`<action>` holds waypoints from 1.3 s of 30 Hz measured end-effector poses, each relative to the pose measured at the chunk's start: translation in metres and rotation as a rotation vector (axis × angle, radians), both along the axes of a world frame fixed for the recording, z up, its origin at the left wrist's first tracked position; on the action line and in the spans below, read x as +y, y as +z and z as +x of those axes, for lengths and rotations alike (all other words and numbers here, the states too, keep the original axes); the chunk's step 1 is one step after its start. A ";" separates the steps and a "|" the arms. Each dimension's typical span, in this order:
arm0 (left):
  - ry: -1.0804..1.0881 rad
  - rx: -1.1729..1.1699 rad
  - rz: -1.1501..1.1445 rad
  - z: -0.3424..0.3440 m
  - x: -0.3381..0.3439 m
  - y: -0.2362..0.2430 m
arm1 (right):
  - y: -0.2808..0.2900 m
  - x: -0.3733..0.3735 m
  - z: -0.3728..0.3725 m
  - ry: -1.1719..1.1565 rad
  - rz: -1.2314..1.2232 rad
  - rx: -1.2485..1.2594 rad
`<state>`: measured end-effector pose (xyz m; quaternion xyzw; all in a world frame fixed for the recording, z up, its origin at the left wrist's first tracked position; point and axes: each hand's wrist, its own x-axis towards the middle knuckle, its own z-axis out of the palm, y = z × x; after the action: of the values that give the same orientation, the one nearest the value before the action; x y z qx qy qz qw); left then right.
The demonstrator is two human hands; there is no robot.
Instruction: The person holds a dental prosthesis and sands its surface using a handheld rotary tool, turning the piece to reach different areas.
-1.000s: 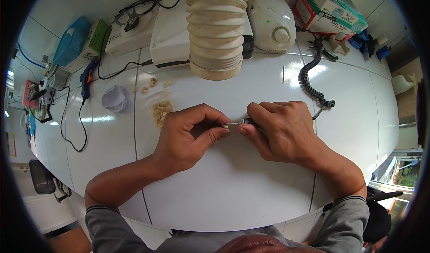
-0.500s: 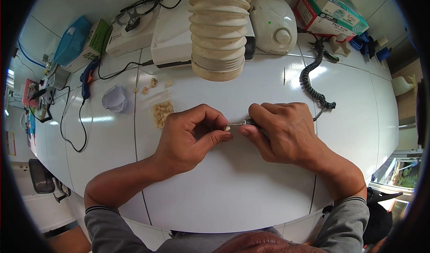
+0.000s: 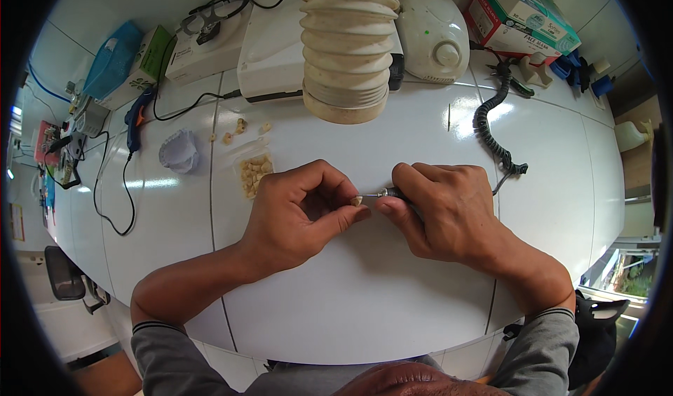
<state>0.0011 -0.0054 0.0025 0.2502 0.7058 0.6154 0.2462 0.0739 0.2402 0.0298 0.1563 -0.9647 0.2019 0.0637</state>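
My left hand [image 3: 294, 217] pinches a small cream, tooth-like piece [image 3: 357, 201] between thumb and fingertips. My right hand [image 3: 449, 213] is wrapped round a rotary handpiece [image 3: 392, 192], whose thin metal bit reaches the piece. Behind my left hand a clear plastic box [image 3: 255, 176] holds several small cream pieces, and several loose pieces [image 3: 240, 126] lie beyond it. A pale dental cast [image 3: 179, 150] lies to the left. A black coiled cord [image 3: 491, 133] runs from the back right toward my right hand.
A ribbed suction hose [image 3: 347, 59] hangs centrally over the white tiled bench [image 3: 329, 305]. A white machine [image 3: 270, 59], a control unit [image 3: 431, 35] and mask boxes [image 3: 519, 24] stand behind. A blue glue gun [image 3: 137, 119], safety glasses [image 3: 203, 24] and a blue tray [image 3: 112, 56] are at left.
The hands and tool have stayed nearly in place, with my right hand slightly lower and to the right. The held piece has turned slightly. Background shifts a little with the camera.
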 end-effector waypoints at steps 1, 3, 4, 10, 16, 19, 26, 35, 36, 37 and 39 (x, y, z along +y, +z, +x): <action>0.009 -0.002 -0.017 0.000 0.000 0.000 | 0.000 0.000 0.000 -0.005 0.005 0.005; 0.017 -0.010 -0.045 0.000 0.000 0.002 | 0.000 -0.001 0.001 -0.007 0.013 0.002; 0.023 -0.018 -0.073 0.000 -0.001 0.003 | 0.000 -0.002 0.001 -0.009 0.023 0.001; -0.017 -0.047 -0.193 -0.001 0.000 0.012 | -0.002 -0.003 0.002 -0.018 0.039 0.015; 0.019 0.026 -0.170 -0.001 0.000 0.010 | -0.001 -0.004 0.001 -0.010 0.055 0.014; 0.010 0.036 -0.193 -0.001 0.000 0.012 | -0.002 -0.004 0.000 -0.007 0.052 0.010; 0.020 0.044 -0.164 0.000 -0.001 0.012 | 0.000 -0.005 0.000 -0.003 0.061 0.020; 0.003 0.009 -0.173 0.000 0.000 0.014 | 0.000 -0.005 -0.001 0.007 0.067 0.027; 0.010 0.024 -0.161 0.000 0.000 0.012 | 0.000 -0.005 -0.001 0.003 0.066 0.024; 0.017 0.039 -0.150 0.000 0.000 0.011 | 0.001 -0.006 -0.001 -0.001 0.065 0.021; 0.017 0.046 -0.156 0.000 -0.001 0.012 | 0.001 -0.005 0.000 -0.001 0.068 0.014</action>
<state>0.0010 -0.0059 0.0143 0.2382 0.7591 0.5547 0.2437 0.0736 0.2349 0.0303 0.1593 -0.9706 0.1681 0.0650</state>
